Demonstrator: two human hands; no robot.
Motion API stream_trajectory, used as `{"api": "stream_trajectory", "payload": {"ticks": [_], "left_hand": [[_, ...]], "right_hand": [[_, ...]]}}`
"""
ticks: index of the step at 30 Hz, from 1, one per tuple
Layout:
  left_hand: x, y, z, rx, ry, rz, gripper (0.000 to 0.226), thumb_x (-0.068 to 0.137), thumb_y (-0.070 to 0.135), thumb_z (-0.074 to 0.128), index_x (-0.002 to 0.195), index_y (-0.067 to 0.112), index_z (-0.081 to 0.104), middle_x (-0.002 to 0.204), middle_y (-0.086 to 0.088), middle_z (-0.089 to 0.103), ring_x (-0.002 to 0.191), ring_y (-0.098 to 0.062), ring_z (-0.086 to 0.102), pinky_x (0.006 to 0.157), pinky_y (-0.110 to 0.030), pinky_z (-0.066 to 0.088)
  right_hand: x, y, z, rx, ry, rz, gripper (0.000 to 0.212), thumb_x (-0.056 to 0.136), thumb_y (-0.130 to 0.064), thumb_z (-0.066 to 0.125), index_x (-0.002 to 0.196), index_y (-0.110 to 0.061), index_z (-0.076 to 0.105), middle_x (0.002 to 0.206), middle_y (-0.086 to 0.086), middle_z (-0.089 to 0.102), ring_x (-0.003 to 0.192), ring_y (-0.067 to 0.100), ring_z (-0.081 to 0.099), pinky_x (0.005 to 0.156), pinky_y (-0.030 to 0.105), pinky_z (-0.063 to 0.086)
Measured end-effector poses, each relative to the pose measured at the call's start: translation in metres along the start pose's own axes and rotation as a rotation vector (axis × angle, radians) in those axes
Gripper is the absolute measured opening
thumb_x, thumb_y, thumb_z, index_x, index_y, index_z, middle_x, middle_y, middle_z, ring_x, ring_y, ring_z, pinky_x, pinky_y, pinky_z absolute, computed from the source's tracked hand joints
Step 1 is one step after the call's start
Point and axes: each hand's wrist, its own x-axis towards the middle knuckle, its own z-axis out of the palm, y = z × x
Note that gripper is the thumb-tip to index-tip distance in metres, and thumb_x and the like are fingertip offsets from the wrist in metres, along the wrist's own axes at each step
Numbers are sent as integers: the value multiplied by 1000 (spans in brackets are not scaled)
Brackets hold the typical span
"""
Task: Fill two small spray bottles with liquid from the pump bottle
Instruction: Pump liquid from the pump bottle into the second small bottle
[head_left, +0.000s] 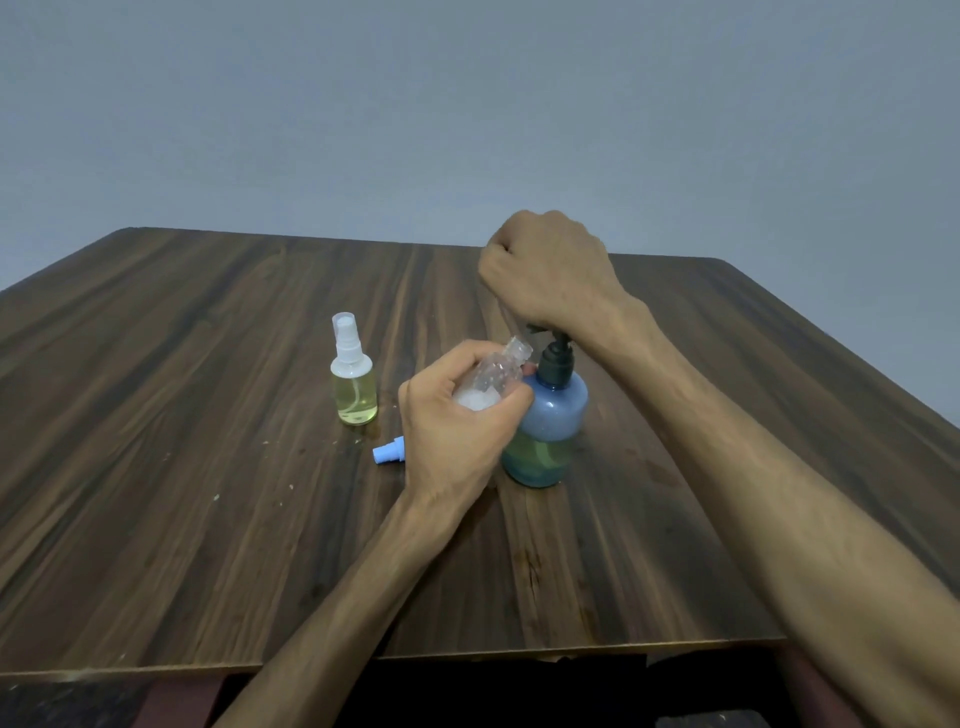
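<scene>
A blue pump bottle (550, 421) with a dark pump head stands near the table's middle, yellowish liquid low inside it. My right hand (548, 273) is a closed fist pressing on top of the pump head, which it mostly hides. My left hand (457, 421) grips a clear, uncapped small spray bottle (498, 371), tilted with its open neck right under the pump spout. A second small spray bottle (353, 384), capped and filled with yellow liquid, stands upright to the left. A loose blue spray cap (388, 451) lies on the table beside my left hand.
The dark wooden table (182, 389) has small pale specks near its left middle. A plain grey wall rises behind the far edge. The near edge runs just below my forearms.
</scene>
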Motion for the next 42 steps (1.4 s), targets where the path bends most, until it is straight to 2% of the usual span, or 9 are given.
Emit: {"api": "stream_trajectory", "payload": {"ticks": [3, 8, 13, 16, 23, 26, 31, 39, 42], "left_hand": [[0, 0, 1, 13, -1, -2, 19, 77, 5, 73, 94, 7, 81, 83, -5, 78, 81, -24, 73, 72, -32, 58], [-2, 2, 1, -5, 5, -40, 20, 76, 6, 72, 93, 9, 82, 84, -4, 79, 83, -27, 74, 74, -39, 60], [-2, 5, 2, -3, -3, -50, 22, 76, 6, 71, 94, 10, 83, 86, -3, 80, 84, -25, 75, 75, -40, 61], [0, 4, 1, 12, 3, -22, 19, 77, 6, 74, 94, 10, 82, 83, 2, 78, 79, -10, 71, 72, -27, 56], [-3, 6, 1, 28, 40, -8, 17, 83, 4, 81, 97, 13, 82, 86, 7, 79, 81, -6, 73, 75, -23, 56], [0, 8, -4, 18, 110, -14, 13, 86, 2, 83, 95, 11, 83, 88, 7, 80, 85, -6, 74, 79, -20, 56], [2, 11, -5, 3, 176, -39, 24, 83, -15, 79, 88, 8, 82, 88, 10, 80, 86, 3, 73, 80, -10, 53], [1, 11, -4, -13, 147, -39, 11, 83, 1, 84, 89, 11, 82, 86, 10, 81, 84, -3, 74, 79, -19, 57], [2, 10, -4, -3, 158, -39, 13, 82, 2, 79, 89, 14, 82, 87, 10, 81, 87, -3, 74, 81, -19, 56]], "right_hand": [[-1, 1, 6, 2, -51, 48, 22, 87, -18, 47, 66, -13, 48, 61, 0, 50, 58, 21, 40, 57, 33, 31], [-4, 1, 2, 87, 88, 21, 29, 81, -13, 47, 61, -18, 27, 56, 1, 28, 60, 19, 21, 54, 33, 23], [-8, 12, -4, 434, 144, 16, 32, 84, -22, 49, 75, 1, 69, 69, 14, 71, 58, 22, 55, 60, 41, 52], [-32, 21, 7, 664, 108, 6, 27, 87, -23, 55, 71, -10, 72, 65, -1, 73, 60, 7, 64, 64, 31, 54], [-97, 50, 63, 1054, 200, 86, 33, 97, -42, 68, 88, -11, 74, 83, 0, 76, 82, 13, 71, 75, 28, 55], [-104, 47, 82, 989, 352, 115, 43, 93, -44, 66, 88, -2, 74, 83, 9, 74, 81, 24, 71, 75, 39, 56], [-84, 44, 66, 966, 628, 73, 25, 89, -9, 67, 71, 9, 62, 66, 23, 62, 62, 38, 60, 59, 49, 48], [-83, 51, 69, 954, 503, -53, 33, 87, -23, 65, 73, 7, 67, 69, 22, 66, 66, 38, 62, 61, 44, 50], [-70, 57, 71, 1050, 535, 121, 28, 89, -22, 68, 76, 3, 69, 74, 25, 69, 72, 44, 67, 66, 52, 56]]}}
